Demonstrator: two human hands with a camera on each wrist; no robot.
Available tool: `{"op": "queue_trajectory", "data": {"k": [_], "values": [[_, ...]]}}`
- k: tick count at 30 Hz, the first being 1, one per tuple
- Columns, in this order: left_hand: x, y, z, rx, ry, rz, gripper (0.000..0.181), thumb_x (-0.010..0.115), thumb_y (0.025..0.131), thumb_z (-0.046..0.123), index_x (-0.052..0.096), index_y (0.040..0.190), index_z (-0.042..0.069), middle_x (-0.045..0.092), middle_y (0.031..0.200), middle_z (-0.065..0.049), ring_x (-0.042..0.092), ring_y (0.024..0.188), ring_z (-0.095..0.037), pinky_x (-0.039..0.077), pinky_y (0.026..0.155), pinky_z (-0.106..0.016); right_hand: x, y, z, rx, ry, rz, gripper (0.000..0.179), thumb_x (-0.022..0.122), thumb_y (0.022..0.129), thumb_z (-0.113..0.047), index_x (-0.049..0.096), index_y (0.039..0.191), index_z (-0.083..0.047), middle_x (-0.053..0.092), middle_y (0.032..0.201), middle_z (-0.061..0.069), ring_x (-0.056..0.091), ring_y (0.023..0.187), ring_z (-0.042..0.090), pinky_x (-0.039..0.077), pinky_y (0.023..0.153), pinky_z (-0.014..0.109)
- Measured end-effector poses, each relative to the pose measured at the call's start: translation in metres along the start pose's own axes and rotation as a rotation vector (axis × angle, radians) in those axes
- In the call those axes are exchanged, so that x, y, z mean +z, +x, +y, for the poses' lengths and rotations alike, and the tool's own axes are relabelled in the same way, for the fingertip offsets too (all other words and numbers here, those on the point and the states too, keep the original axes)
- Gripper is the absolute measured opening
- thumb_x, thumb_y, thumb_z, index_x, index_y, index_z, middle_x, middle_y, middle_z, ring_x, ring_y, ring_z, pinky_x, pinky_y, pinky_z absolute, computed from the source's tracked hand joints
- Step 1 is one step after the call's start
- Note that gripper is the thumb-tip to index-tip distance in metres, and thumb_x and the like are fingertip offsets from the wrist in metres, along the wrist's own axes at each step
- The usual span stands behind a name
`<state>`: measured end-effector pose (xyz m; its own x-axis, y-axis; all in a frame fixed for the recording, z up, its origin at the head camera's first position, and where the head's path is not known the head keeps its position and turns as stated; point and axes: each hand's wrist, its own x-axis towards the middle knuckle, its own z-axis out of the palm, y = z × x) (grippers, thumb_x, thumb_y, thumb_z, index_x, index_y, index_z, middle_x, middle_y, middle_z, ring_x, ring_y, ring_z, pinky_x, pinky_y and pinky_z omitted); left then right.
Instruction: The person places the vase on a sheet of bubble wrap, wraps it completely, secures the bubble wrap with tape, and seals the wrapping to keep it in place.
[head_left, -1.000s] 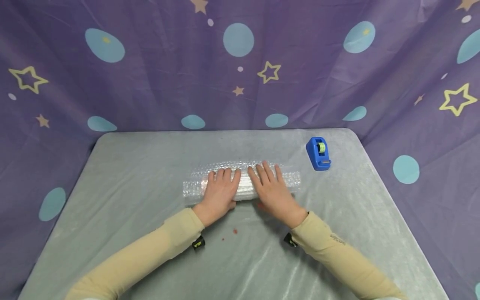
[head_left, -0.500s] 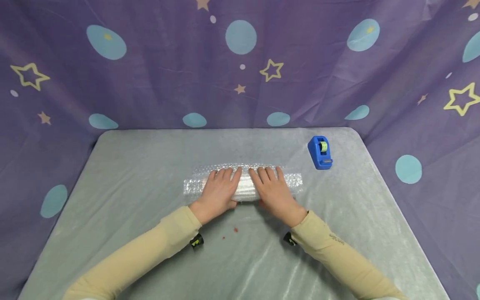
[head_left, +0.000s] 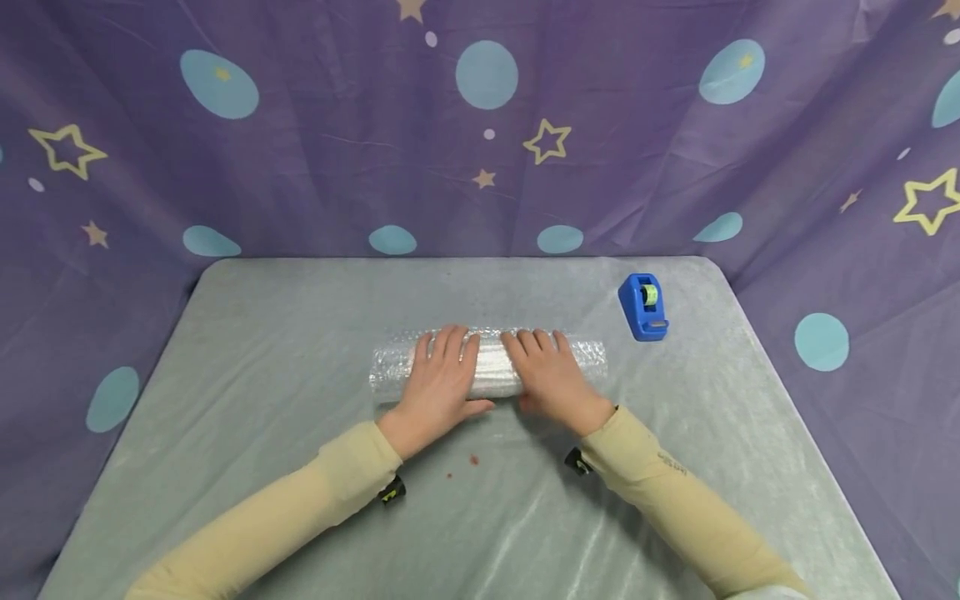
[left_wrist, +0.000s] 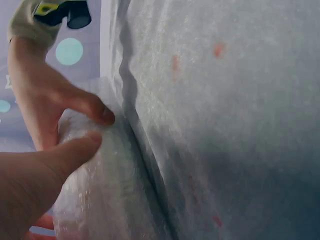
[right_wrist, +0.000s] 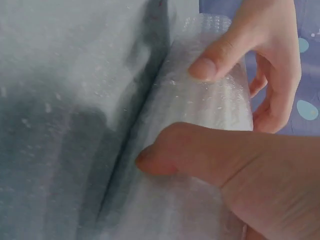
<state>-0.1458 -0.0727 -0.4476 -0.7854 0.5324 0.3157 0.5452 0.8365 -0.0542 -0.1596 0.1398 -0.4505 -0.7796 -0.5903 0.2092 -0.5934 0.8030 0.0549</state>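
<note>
A roll of clear bubble wrap (head_left: 491, 371) lies crosswise on the grey-covered table, with something pale at its core that the layers hide. My left hand (head_left: 437, 385) grips its left half, fingers over the top and thumb along the near side. On the right half, my right hand (head_left: 553, 385) holds it the same way. In the left wrist view the left thumb (left_wrist: 75, 155) sits against the plastic, facing the right hand (left_wrist: 42, 95). The right wrist view has the right thumb (right_wrist: 170, 150) pressed on the wrap, with the left hand's fingers (right_wrist: 275, 95) curling behind it.
A blue tape dispenser (head_left: 643, 308) with a greenish roll stands at the back right of the table (head_left: 285, 325). Small red spots (head_left: 474, 460) mark the cover in front of the roll. A purple patterned curtain (head_left: 337, 125) hangs around the back and sides.
The loose bubble wrap flap beyond the roll has shortened as the roll turned. My left fingers reach farther over it, and the left thumb now sticks out along the near side.
</note>
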Motion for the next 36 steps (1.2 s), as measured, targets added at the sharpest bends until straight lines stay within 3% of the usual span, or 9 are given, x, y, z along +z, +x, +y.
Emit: {"op": "queue_trajectory", "data": {"k": [7,15,20,28,36], "values": [[0.001,-0.002,0.007,-0.011,0.02,-0.123,0.116,0.087,0.074,0.063,0.04,0.153,-0.008,0.05,0.151,-0.028,0.046,0.142,-0.041,0.033,0.116,-0.065,-0.009,0.007,0.003,0.014,0.076,-0.098,0.099,0.097,0.066,-0.026,0.044,0.145,-0.001,0.058,0.13,0.021,0.057,0.119,0.043,0.045,0.102,0.065],[0.003,0.001,0.006,-0.018,0.028,-0.153,0.122,0.088,0.072,0.063,0.035,0.155,-0.009,0.044,0.155,-0.029,0.042,0.146,-0.042,0.03,0.116,-0.068,-0.016,0.013,0.012,-0.026,0.115,-0.207,0.108,0.089,0.078,-0.048,0.034,0.158,0.0,0.053,0.14,0.022,0.053,0.129,0.042,0.043,0.105,0.062],[0.005,0.003,0.003,-0.008,0.031,-0.16,0.125,0.089,0.071,0.062,0.033,0.155,-0.01,0.043,0.156,-0.03,0.041,0.146,-0.042,0.03,0.116,-0.069,-0.017,0.018,0.016,-0.031,0.114,-0.238,0.108,0.086,0.08,-0.051,0.033,0.159,-0.002,0.054,0.14,0.022,0.054,0.128,0.042,0.044,0.105,0.062],[0.012,0.006,0.0,0.015,0.072,-0.134,0.125,0.092,0.068,0.061,0.035,0.153,-0.01,0.045,0.154,-0.029,0.043,0.144,-0.041,0.03,0.115,-0.069,-0.018,0.022,0.016,-0.023,0.054,-0.21,0.113,0.088,0.076,-0.057,0.033,0.161,-0.006,0.052,0.145,0.023,0.052,0.133,0.044,0.033,0.112,0.07],[0.015,0.009,-0.002,0.013,0.125,-0.104,0.119,0.094,0.065,0.06,0.041,0.149,-0.006,0.052,0.145,-0.023,0.05,0.137,-0.038,0.037,0.112,-0.066,-0.019,0.01,0.011,-0.032,-0.017,-0.12,0.109,0.087,0.077,-0.057,0.036,0.16,-0.008,0.05,0.148,0.025,0.049,0.137,0.045,0.034,0.112,0.07]]}}
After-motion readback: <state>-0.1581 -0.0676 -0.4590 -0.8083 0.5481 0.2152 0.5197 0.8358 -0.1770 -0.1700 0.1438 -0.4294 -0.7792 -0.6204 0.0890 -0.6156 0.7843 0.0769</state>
